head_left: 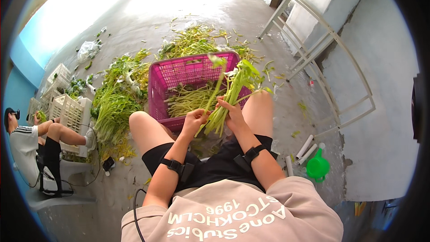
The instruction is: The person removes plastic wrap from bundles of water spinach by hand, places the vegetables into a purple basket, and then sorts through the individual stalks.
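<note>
Stalks (228,101) gripped over concrete floor (201,4)

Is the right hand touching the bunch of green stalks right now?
Touching. The head view shows the right hand closed around the bunch of green stalks, its fingers wrapped over the stems, with no gap.

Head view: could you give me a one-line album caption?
Both hands, left hand and right hand, grip a bunch of green stalks above a pink crate.

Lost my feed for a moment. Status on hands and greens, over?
Right hand shut on bunch of green stalks. Left hand pinching one stalk at the bunch's base. Pink crate just ahead between the knees, holding trimmed stalks. Nothing in the way.
</note>
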`<action>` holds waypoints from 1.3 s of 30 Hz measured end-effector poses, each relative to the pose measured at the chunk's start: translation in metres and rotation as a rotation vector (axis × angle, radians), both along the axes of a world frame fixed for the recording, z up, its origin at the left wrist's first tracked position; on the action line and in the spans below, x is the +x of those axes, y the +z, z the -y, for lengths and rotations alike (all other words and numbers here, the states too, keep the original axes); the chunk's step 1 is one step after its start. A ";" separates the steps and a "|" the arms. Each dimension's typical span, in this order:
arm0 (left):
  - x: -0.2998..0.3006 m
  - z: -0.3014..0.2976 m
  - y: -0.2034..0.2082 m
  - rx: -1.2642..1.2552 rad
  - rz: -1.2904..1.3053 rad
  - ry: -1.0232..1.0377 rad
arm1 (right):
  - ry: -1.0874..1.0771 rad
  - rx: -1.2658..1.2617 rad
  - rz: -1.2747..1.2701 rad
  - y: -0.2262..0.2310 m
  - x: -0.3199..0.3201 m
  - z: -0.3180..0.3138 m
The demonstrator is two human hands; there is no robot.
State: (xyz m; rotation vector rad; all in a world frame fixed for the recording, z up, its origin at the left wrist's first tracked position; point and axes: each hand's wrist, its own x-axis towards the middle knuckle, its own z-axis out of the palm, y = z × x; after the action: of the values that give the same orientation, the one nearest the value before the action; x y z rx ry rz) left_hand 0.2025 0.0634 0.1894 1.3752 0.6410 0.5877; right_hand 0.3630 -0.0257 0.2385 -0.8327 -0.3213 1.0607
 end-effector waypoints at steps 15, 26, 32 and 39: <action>0.000 -0.007 0.018 0.158 0.109 0.277 | 0.251 -0.214 0.524 0.000 -0.007 0.010; -0.001 -0.013 0.028 -0.044 0.258 0.312 | 0.352 -0.271 0.515 -0.004 -0.017 0.004; 0.000 -0.010 0.034 -0.106 0.320 0.324 | 0.297 -0.238 0.321 0.000 -0.018 0.008; -0.003 -0.013 0.038 0.465 0.024 0.432 | 0.251 -0.224 0.733 -0.021 -0.016 0.003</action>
State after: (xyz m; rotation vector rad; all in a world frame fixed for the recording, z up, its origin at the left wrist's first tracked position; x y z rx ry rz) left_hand 0.2000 0.0760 0.2270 1.6660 0.8234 1.1519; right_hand 0.3468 -0.0289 0.2177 -1.4022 -0.9555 1.0000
